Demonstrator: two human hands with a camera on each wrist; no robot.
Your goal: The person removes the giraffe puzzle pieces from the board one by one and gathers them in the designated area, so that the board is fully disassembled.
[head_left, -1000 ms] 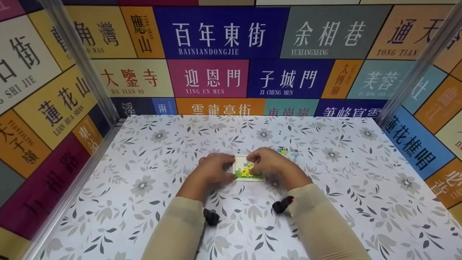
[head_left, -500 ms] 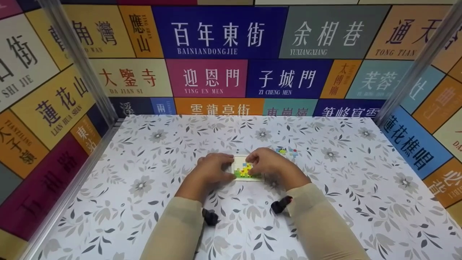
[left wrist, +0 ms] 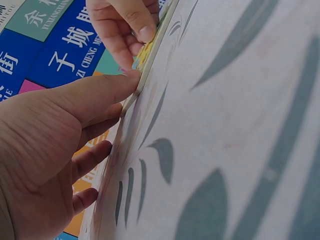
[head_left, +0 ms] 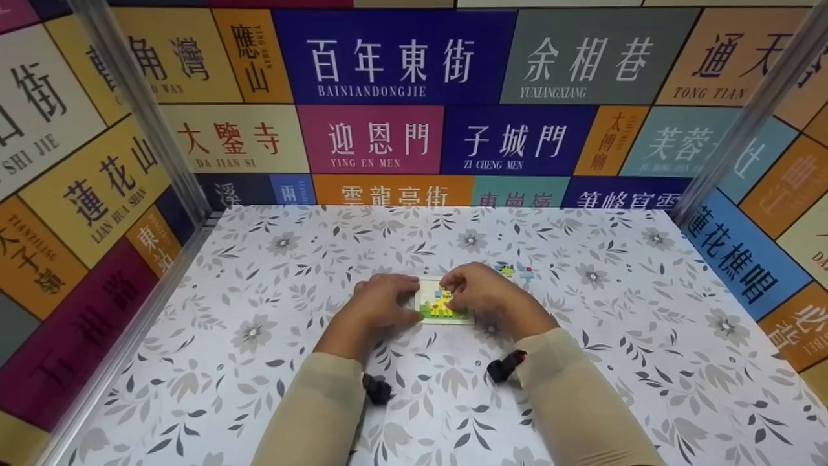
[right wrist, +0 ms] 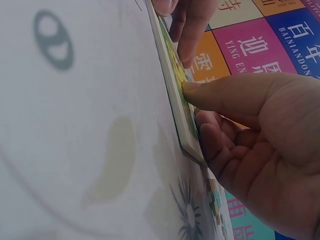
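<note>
Puzzle tray [head_left: 427, 291] on worktop [head_left: 647, 310], midway between its left and right edges. Left hand [head_left: 388, 301] pinches tray's left side. Right hand [head_left: 485, 290]: fingers curled, thumb on yellow-green pieces [head_left: 438, 309]; can't tell if gripping. Loose pieces [head_left: 506, 271] past tray, toward far right corner.

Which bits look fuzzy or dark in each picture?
Head view: bright, fairly even light, but the loose pieces are too small to see crisply. Left wrist view: dimmer and greyer, the nearest printed leaves soft-edged, the left hand sharper. Right wrist view: also dim, the pale printed shape blurry, the right hand clearer.
</note>
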